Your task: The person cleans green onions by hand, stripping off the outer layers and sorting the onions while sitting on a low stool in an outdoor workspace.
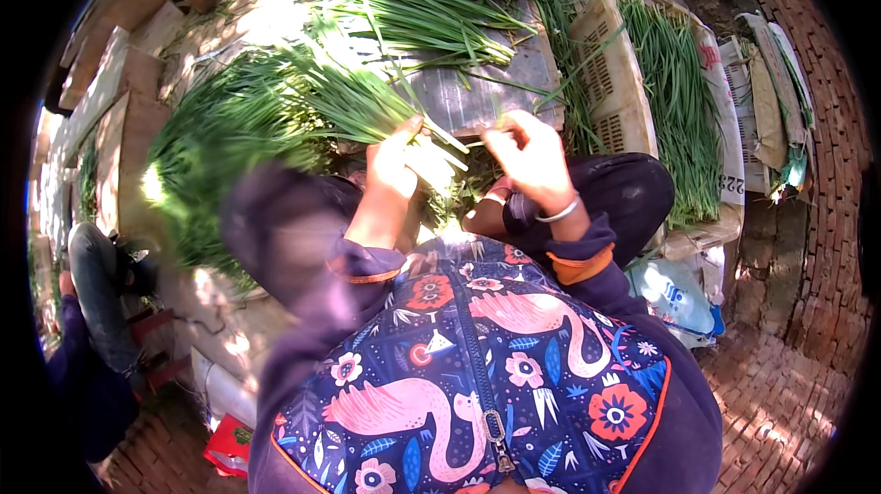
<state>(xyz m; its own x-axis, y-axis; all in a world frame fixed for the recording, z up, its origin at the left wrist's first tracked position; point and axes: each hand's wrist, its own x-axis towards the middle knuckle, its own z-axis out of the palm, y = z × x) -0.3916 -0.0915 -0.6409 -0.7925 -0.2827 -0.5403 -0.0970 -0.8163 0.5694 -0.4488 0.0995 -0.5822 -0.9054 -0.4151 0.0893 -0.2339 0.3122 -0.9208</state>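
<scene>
My left hand (394,165) is closed around the pale lower stems of a bunch of long green leaves, probably garlic chives (354,103). The leaves fan out to the upper left, and the cut white ends point right. Just beyond those ends is my right hand (528,155), fingers curled and partly blurred. A thin pale stalk seems to reach its fingertips, but whether they pinch it is unclear. Under the held bunch, to the left, spreads a large loose heap of the same greens (227,122). Sorted bundles (427,19) lie on a grey board (482,98) ahead.
A plastic crate (609,81) packed with upright-laid greens (678,108) stands at the right. Past it are another crate (747,115) and a brick wall (805,81). A plastic bag (678,298) lies beside my knee. At far left another person's bent leg (103,301) shows.
</scene>
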